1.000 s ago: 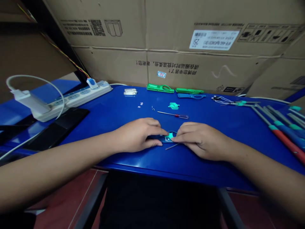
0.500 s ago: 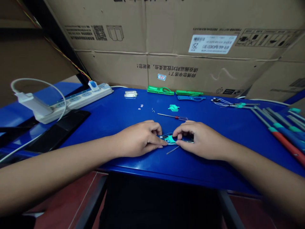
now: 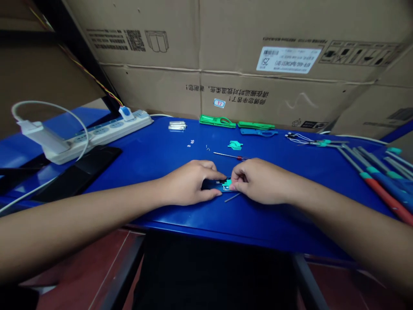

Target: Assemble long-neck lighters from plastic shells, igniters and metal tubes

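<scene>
The right hand is closing in on the left hand, and the two are now almost touching over a flat dark blue plastic piece with a small teal plastic part on it. Moments ago the hands were standing further apart, with more of the piece showing between them. The left hand's fingers are curling down onto the piece's near end, closed rather than spread, while the right hand's fingertips are pressing in at the teal part, seemingly pinching it, though the hands are hiding how firm either hold is. The dark blue piece is lying on a glossy blue work table, just in front of a thin red-handled screwdriver, and a slim grey metal rod is resting just beside the piece. Beyond the screwdriver, a loose teal plastic part, a bright green plastic tool and a blue plastic tool are lying apart from one another. Well to the right of the screwdriver, a row of long-shafted screwdrivers with red and blue handles is fanning out, and well to its left, a white power strip is sitting.
</scene>
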Tool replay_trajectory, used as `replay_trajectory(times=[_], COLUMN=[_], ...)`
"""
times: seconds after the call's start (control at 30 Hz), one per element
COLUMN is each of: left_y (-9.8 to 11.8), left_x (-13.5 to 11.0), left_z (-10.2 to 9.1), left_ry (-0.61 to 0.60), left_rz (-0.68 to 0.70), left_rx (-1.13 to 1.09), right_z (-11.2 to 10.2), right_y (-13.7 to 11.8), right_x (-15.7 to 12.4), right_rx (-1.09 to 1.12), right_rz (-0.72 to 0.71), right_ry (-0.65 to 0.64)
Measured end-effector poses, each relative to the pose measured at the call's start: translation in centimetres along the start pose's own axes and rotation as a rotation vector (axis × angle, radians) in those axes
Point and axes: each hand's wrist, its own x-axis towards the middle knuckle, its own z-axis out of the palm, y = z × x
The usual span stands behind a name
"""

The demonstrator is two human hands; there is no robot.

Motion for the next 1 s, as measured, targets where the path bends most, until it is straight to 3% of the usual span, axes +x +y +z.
replay_trajectory(times=[0.23,0.4,0.83,1.0], left_y=[0.6,-0.1,-0.4,-1.0], left_x=[0.6,0.9,1.0,1.0], left_z=[-0.2,0.2,-0.1,-0.2], left_ry=[-0.039,-0.018,0.003,-0.002], left_rz=[-0.099,-0.048,-0.026,0.014], left_rx=[0.041,-0.013,-0.01,-0.013], right_z=[0.5,1.0,0.7,-0.4], right_y=[0.5,0.4,1.0,2.5], right_x=[0.1,0.3,0.2,-0.6], right_rx=[-0.077,-0.196,-0.077,0.021], right_rz=[-0.041,-0.075,-0.122,-0.243], right_ry=[0.06,0.089,0.121,0.223])
